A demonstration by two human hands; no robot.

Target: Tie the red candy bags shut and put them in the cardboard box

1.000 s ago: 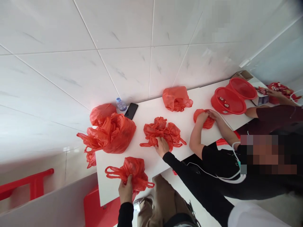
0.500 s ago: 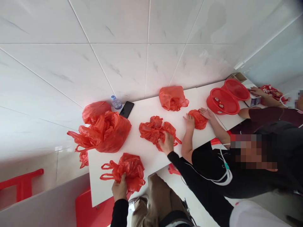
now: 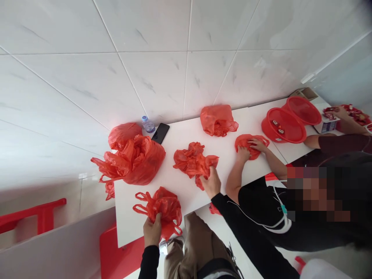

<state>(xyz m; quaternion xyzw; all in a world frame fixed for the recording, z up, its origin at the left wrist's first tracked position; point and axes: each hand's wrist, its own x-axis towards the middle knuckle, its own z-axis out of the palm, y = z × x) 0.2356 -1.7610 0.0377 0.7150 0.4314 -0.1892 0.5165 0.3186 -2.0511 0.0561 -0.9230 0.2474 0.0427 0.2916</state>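
At the table's front left, my left hand [image 3: 152,230] grips a crumpled red plastic bag [image 3: 165,207], thumb on top, its loop handles pointing left. My right hand [image 3: 212,183] has its fingers closed on another red plastic bag [image 3: 205,164], at the right side of a loose heap of crumpled red bags [image 3: 187,159] in the middle of the table. To the left of the heap sits a big bulging red bag [image 3: 145,162] with more bags stuffed in its mouth. The fingertips of my right hand are partly hidden in the plastic.
A closed red bag [image 3: 217,119] stands against the wall. A water bottle [image 3: 148,124] and a phone [image 3: 161,133] lie behind the bulging bag. On the right, a co-worker's hands [image 3: 243,153] press a red bag [image 3: 252,143], near red basins [image 3: 283,124]. A red stool [image 3: 122,248] is below.
My right hand has pulled a bag slightly toward the right of the heap. My left hand still holds its bag. The co-worker's hands have come together on theirs. The view has shifted a little.
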